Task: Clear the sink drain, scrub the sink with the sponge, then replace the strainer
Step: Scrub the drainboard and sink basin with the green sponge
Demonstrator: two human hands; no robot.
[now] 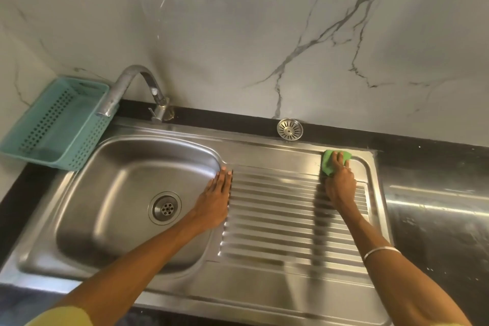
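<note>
right hand [340,185] presses green sponge [334,161] on drainboard, 2 o'clock | left hand [215,200] flat, fingers straight, holding nothing | strainer [289,129] at 12 o'clock

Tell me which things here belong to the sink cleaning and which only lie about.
Belong to the job: sponge under the right hand, sink, drain, strainer on the back ledge.
Only lying about: basket, tap.
</note>
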